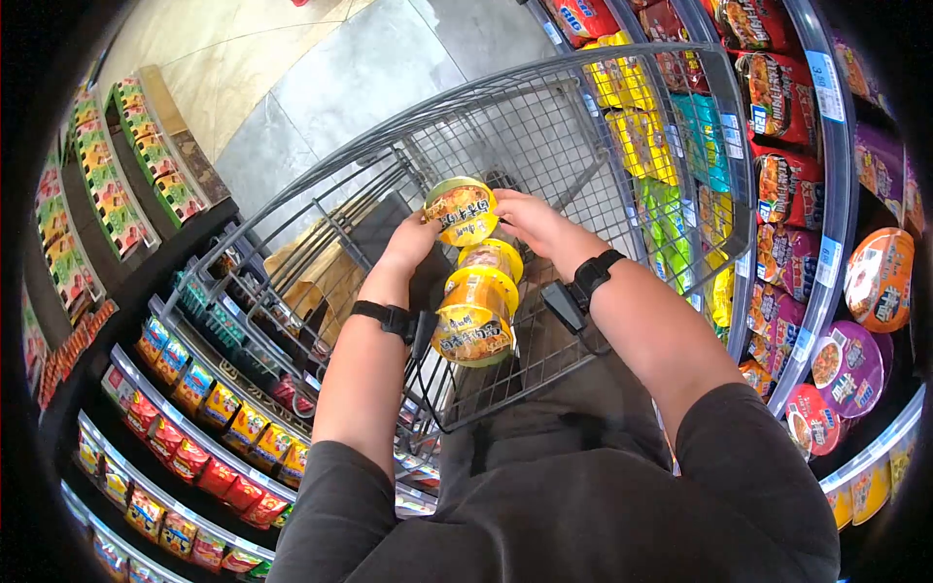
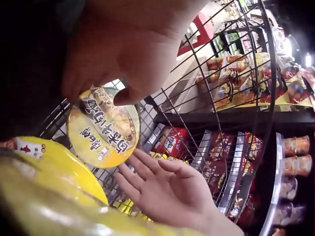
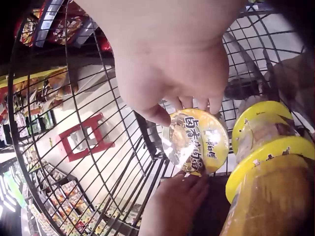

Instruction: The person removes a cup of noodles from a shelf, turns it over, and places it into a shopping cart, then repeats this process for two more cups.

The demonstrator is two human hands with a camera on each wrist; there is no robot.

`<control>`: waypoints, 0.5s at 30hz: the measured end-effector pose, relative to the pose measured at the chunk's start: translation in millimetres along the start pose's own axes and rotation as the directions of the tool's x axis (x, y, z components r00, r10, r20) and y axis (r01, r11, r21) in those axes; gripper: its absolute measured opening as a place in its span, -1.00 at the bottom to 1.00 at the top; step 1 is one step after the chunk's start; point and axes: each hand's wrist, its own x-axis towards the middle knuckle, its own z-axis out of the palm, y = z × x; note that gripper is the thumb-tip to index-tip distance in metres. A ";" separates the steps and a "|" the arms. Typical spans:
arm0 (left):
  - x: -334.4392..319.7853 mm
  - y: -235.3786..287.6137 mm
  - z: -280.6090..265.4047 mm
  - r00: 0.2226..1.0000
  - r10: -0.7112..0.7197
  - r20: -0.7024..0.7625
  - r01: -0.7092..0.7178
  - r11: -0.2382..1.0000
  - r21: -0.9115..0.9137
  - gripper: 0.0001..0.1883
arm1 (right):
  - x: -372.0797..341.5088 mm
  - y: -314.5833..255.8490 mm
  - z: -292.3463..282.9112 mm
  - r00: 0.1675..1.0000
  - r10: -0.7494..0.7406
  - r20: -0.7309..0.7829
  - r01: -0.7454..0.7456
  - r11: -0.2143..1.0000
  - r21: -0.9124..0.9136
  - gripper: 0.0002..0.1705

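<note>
An instant noodle bowl (image 1: 461, 214) with a yellow printed lid is between my two hands over the cart. My left hand (image 1: 413, 239) grips its left side, the thumb lying on the lid in the left wrist view. On the opposite side, my right hand (image 1: 530, 222) has its fingers at the rim; the left wrist view shows its palm (image 2: 174, 196) turned up and fingers extended. Nearer my body are more noodle bowls (image 1: 473, 333) in a row with yellow rims. The right wrist view shows these bowls (image 3: 266, 177) beside the one between my hands.
The grey wire shopping cart (image 1: 544, 126) surrounds the bowls. A brown paper bag (image 1: 316, 267) shows at its left. Shelves of noodle packets (image 1: 782, 185) stand close on the right, with tubs (image 1: 878, 280) beyond. Snack packets (image 1: 219, 398) fill the left shelves. Tiled floor (image 1: 321, 97) lies ahead.
</note>
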 end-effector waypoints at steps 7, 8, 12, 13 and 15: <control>8.9 -6.3 -2.6 0.993 0.016 0.113 -0.002 0.992 -0.123 -0.30 | 7.2 3.8 -4.7 0.999 0.003 -0.041 -0.004 1.000 -0.011 -0.29; 8.4 -5.7 -3.4 0.990 0.034 0.135 -0.020 0.994 -0.105 -0.27 | 8.4 5.4 -6.0 0.999 0.002 -0.042 -0.003 1.000 -0.010 -0.29; 21.4 -25.1 -0.4 0.991 0.054 0.123 -0.039 0.992 -0.122 -0.24 | -0.7 4.8 -3.3 0.998 -0.026 -0.053 0.027 1.000 0.014 -0.26; 9.9 -12.7 -2.0 0.991 0.058 0.121 -0.043 0.991 -0.124 -0.24 | -3.2 5.1 -3.6 0.998 -0.029 -0.049 0.031 0.999 0.028 -0.27; -9.9 6.3 -5.5 0.983 0.065 0.172 -0.041 0.990 -0.138 -0.26 | -3.8 7.4 -5.9 0.998 -0.040 -0.050 0.042 0.998 0.044 -0.28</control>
